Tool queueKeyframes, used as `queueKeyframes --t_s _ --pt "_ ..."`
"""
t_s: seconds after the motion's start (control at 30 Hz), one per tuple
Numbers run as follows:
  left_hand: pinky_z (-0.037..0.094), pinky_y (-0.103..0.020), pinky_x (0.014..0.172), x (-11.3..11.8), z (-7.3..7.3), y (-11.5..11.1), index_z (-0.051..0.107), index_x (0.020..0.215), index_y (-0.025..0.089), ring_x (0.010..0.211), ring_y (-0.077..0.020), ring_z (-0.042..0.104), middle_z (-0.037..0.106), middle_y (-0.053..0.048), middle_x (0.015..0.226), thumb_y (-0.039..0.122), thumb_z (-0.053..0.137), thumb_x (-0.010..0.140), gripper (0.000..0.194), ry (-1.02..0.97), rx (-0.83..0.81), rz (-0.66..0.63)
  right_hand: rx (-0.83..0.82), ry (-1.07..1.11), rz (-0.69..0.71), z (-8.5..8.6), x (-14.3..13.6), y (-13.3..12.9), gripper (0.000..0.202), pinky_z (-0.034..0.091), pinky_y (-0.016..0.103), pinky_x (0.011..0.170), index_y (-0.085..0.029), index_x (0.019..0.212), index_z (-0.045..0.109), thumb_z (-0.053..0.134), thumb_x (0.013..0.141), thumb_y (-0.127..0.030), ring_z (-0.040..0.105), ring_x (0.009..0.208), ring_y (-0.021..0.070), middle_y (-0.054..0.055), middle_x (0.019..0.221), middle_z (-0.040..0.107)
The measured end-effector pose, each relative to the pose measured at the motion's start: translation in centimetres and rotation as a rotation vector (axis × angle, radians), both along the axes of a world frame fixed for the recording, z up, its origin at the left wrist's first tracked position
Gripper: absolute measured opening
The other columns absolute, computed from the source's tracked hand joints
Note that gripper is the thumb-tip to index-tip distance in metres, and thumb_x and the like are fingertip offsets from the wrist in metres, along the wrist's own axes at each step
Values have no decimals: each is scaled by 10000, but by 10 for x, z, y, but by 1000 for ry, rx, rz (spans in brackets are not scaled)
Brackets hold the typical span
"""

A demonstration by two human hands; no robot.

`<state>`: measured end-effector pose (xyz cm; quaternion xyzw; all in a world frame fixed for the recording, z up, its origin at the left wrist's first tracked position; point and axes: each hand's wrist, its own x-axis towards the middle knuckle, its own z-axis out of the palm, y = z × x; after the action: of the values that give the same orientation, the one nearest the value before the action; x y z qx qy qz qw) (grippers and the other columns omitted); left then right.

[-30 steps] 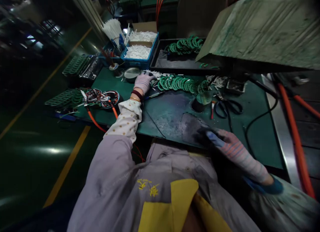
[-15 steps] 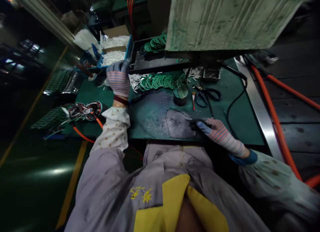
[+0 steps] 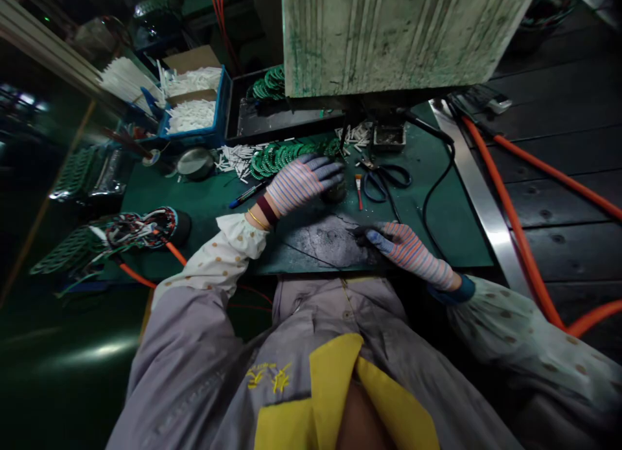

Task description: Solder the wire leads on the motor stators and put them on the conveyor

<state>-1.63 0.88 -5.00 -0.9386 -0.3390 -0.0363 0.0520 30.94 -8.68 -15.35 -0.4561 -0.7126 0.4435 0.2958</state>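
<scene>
My left hand (image 3: 306,181), in a striped glove with grey-blue fingertips, reaches over the bench with its fingers stretched out. Its fingertips lie over a dark round pot (image 3: 336,192) and partly cover it; whether they touch it I cannot tell. My right hand (image 3: 396,241), gloved the same way, is low over the front of the bench. Thumb and fingers are closed there, and what they pinch, if anything, is lost among the dark fingertips. Between the hands lies a worn grey patch (image 3: 330,243) on the green mat. Behind the left hand is a row of green rings (image 3: 272,160).
Scissors (image 3: 389,178) and a small red brush (image 3: 359,191) lie right of the pot. A blue bin (image 3: 218,123) of white sticks stands back left. Left sits a wired round part (image 3: 146,228). A large pale panel (image 3: 389,42) overhangs the back; orange cables (image 3: 518,223) run right.
My left hand has moved right, from beside the blue bin to over the round pot, and its fingers have straightened. My right hand keeps nearly the same pose. The view has shifted slightly.
</scene>
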Motion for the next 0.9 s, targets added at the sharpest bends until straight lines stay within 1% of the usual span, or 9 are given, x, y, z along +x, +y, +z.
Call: queueKeyframes --t_s 0.1,0.17,0.23,0.3,0.4,0.53,0.7,0.8,0.9 --pt "398 -707 1513 11 2 -33 734 1706 291 1836 -338 491 630 -99 1880 135 471 1280 524 -38 -21 65 -32 28 -37 1 -2 -3 788 738 540 978 -317 948 920 664 975 -1061 898 941 358 102 985 941" --pt "409 -692 1512 7 4 -54 719 1725 349 1834 -315 498 636 -71 1879 169 449 1297 538 -48 -49 97 -43 51 -64 0 -2 -6 769 747 557 1010 -333 991 939 686 963 -1059 913 984 369 98 1018 950" --pt "497 -616 1457 -15 8 -69 739 1706 405 1763 -299 593 702 -51 1816 208 442 1307 535 -45 -84 177 -53 56 -78 -3 -1 -9 741 754 571 1007 -343 1004 944 700 969 -1041 917 1002 377 98 1031 952" --pt "554 -524 1388 -52 13 -74 791 1648 380 1657 -305 688 774 -75 1722 252 467 1304 489 -78 -56 394 -53 47 -82 -6 1 -11 711 759 589 995 -348 996 942 716 973 -1021 917 998 388 105 1022 948" --pt "529 -476 1393 -112 16 -54 794 1620 239 1595 -333 709 793 -149 1653 242 505 1267 456 -198 110 930 -43 45 -100 -10 0 -10 668 758 609 1025 -347 996 944 741 981 -983 920 1014 398 112 1038 949" --pt "595 -468 1294 -151 10 -2 783 1583 173 1517 -393 746 816 -200 1589 394 666 1221 440 -57 -167 1349 -39 47 -60 -6 -6 -3 673 750 512 945 -326 1012 956 713 1020 -954 918 964 354 98 1001 949" --pt "668 -577 1116 -138 11 26 840 1099 154 1327 -491 828 873 -291 1249 327 718 1065 214 11 -230 1402 -21 72 33 15 -19 -1 726 671 353 792 -261 962 931 655 1084 -921 828 814 239 67 885 908" --pt "686 -610 975 -135 15 25 686 830 240 1219 -528 860 859 -215 1037 408 734 992 238 -62 -188 1373 42 148 65 36 -20 -1 773 605 297 702 -243 826 862 593 1139 -897 735 708 186 42 762 830" --pt "708 -614 862 -143 12 19 592 830 306 1113 -542 890 836 -138 919 553 674 952 287 -218 -71 1385 186 202 35 64 1 8 687 635 308 773 -269 1010 941 585 1181 -832 803 794 203 56 867 875"
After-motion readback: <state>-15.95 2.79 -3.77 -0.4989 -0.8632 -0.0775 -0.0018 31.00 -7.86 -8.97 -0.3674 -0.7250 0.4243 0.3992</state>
